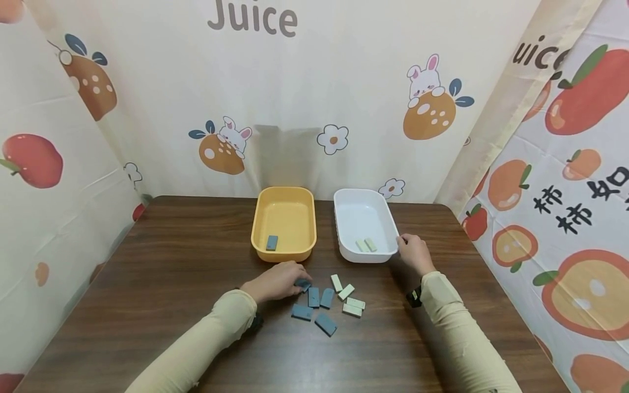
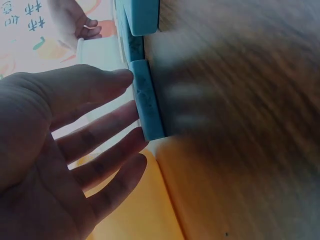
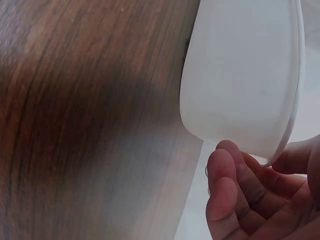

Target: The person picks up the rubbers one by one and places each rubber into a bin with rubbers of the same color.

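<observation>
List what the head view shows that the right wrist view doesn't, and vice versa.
Head only: yellow tray, blue-gray blocks, pale green blocks, left hand.

Right wrist only: a clear palm-side look at the curled fingertips of the right hand.

Both: right hand, white tray, wooden table.

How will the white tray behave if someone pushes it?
The white tray looks thin-walled, so it is probably light and apt to slide. Its low, wide shape suggests little tipping, though the two pale blocks inside may shift.
</observation>
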A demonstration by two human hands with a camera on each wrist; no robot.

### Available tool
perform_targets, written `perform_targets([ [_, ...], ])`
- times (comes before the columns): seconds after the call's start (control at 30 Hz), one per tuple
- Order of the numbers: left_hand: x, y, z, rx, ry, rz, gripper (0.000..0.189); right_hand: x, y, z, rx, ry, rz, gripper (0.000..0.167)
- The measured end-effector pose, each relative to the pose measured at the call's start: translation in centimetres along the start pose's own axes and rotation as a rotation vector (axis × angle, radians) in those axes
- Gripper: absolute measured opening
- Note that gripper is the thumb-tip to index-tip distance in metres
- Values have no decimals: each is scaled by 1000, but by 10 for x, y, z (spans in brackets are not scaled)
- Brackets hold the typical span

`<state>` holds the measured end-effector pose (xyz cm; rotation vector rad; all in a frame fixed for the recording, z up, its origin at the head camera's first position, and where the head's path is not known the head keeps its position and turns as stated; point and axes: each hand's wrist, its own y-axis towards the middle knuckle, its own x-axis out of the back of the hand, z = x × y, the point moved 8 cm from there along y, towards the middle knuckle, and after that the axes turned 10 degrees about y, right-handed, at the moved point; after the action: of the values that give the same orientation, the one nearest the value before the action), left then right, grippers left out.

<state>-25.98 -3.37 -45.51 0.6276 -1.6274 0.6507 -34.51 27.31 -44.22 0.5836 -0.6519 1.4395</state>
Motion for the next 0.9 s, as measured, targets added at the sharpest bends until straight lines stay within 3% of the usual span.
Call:
perform_targets([
  [0.53,-5,-4,9,109,-42,32,30,-1,-1,-2,-10,1,8,42],
  [0.9,8,-8,7,61,-127,-32,28,-1,-1,-1,-9,3,12,42],
])
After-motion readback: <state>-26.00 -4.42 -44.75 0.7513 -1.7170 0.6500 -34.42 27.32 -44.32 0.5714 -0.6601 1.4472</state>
